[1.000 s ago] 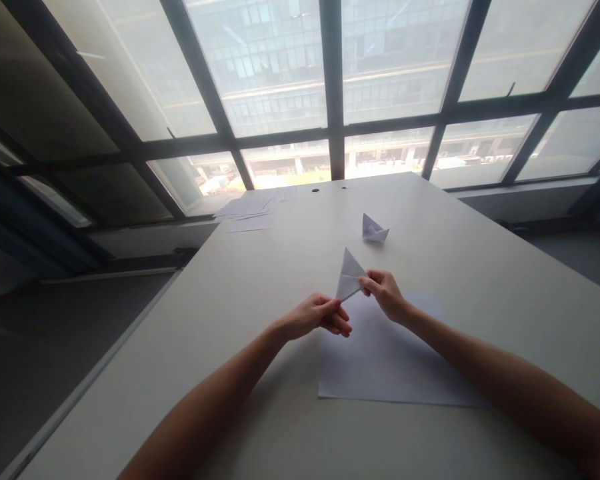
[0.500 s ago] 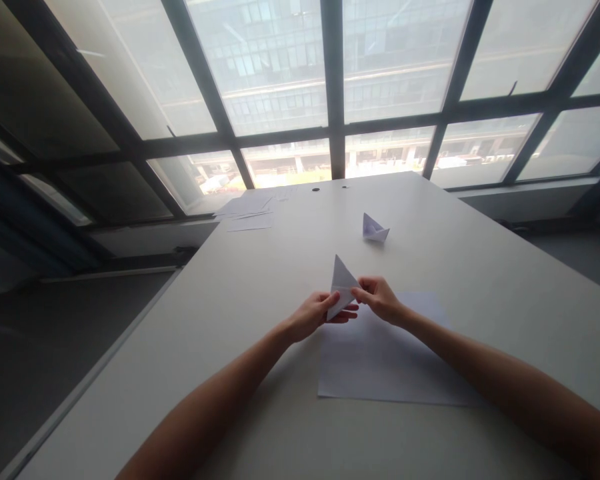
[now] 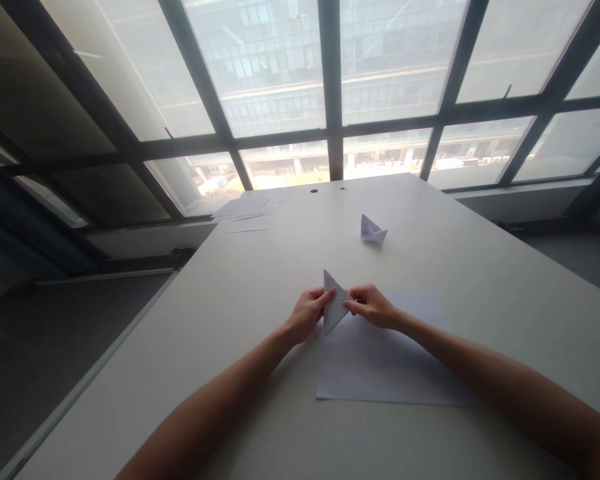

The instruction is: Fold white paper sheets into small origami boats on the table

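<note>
Both my hands grip a white folded paper triangle [image 3: 333,308] just above the grey table [image 3: 240,307]. My left hand [image 3: 307,313] pinches its left edge with closed fingers. On the triangle's right side my right hand [image 3: 371,307] is closed on it too. The triangle points up and away from me, tilted to the left. Under my hands and right forearm lies a flat white sheet of paper [image 3: 380,363].
A finished folded paper boat [image 3: 373,229] stands farther back on the table. Several loose white sheets [image 3: 245,212] lie at the far left corner. Two small round holes [image 3: 314,191] are near the far edge. Large windows stand behind the table.
The triangle has come down and to the left, closer to me. My left hand has risen to take its left edge, and my right hand followed leftward.
</note>
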The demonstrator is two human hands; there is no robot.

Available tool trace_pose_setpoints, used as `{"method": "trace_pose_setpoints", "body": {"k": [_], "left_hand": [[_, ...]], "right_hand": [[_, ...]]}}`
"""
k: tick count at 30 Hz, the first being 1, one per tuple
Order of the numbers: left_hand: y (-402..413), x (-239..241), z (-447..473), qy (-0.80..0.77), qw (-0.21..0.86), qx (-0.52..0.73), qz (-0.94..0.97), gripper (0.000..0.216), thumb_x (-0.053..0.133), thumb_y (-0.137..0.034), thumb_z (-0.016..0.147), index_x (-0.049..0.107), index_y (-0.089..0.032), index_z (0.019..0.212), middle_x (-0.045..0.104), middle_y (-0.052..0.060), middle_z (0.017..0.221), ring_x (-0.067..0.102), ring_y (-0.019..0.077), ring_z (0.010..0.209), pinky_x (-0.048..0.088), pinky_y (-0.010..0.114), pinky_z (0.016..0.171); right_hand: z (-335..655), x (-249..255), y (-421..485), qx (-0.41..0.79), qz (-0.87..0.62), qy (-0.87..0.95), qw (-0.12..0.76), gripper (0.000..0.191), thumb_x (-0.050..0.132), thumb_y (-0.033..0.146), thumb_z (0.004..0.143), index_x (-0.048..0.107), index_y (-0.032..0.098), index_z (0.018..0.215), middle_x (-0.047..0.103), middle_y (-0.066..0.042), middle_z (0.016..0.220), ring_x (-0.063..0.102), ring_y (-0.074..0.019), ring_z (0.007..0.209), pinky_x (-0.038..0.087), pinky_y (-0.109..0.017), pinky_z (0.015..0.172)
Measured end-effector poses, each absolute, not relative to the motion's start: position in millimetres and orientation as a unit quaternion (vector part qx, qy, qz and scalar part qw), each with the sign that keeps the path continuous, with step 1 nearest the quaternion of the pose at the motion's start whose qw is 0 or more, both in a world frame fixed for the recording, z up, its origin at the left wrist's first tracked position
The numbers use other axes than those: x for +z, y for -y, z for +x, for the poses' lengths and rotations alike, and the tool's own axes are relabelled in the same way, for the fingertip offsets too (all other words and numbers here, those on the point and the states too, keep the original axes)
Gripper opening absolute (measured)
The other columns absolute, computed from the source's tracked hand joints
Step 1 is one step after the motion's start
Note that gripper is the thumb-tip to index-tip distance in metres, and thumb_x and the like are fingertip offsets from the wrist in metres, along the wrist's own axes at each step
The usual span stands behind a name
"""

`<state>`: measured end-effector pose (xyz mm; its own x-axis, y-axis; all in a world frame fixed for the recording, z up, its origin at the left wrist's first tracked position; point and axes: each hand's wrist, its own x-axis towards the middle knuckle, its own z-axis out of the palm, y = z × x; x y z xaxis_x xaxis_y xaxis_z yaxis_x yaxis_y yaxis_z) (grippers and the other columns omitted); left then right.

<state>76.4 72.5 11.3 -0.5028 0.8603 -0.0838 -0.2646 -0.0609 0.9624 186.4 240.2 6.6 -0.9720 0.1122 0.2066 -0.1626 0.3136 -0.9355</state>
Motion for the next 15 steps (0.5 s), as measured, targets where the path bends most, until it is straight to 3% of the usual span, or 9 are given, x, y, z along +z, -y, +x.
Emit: {"method": "trace_pose_setpoints", "body": {"k": [4,7,12,15], "left_hand": [[-73.6,12.6,76.2,-0.488,0.434,0.722,0.23,0.037,0.074,-0.031,0.082,0.069,-0.014,0.115,0.069,0.015,0.119,0.065,0.0245,0.107,0.049,0.034,0.092],[-73.8,12.7,75.0,-0.475,0.435,0.741,0.192,0.036,0.073,-0.032,0.084,0.068,-0.013,0.113,0.066,0.018,0.124,0.061,0.0265,0.116,0.045,0.039,0.102],[-73.8,13.1,74.9,-0.432,0.472,0.742,0.2,0.047,0.061,-0.05,0.089,0.065,-0.014,0.119,0.062,0.017,0.13,0.06,0.0291,0.118,0.047,0.042,0.099],[-73.0,17.3,77.3,-0.429,0.477,0.727,0.244,0.052,0.06,-0.055,0.088,0.064,-0.015,0.122,0.067,0.016,0.12,0.063,0.0299,0.111,0.05,0.039,0.09]], "right_hand": [[186.4,4.1,-237.4,0.581,0.033,0.809,0.085,0.033,0.063,0.037,0.083,0.056,0.016,0.059,0.052,0.003,0.056,0.043,-0.0102,0.053,0.03,-0.024,0.051],[186.3,1.9,-235.7,0.579,0.045,0.812,0.053,0.034,0.063,0.038,0.083,0.055,0.016,0.059,0.052,0.003,0.055,0.043,-0.0102,0.053,0.03,-0.023,0.051],[184.7,3.4,-236.8,0.595,0.041,0.799,0.08,0.037,0.063,0.044,0.083,0.055,0.017,0.059,0.051,0.002,0.057,0.043,-0.011,0.055,0.031,-0.024,0.052],[182.7,4.5,-241.7,0.619,-0.001,0.775,0.13,0.038,0.063,0.048,0.083,0.057,0.016,0.062,0.052,0.002,0.059,0.042,-0.011,0.056,0.031,-0.024,0.054]]}}
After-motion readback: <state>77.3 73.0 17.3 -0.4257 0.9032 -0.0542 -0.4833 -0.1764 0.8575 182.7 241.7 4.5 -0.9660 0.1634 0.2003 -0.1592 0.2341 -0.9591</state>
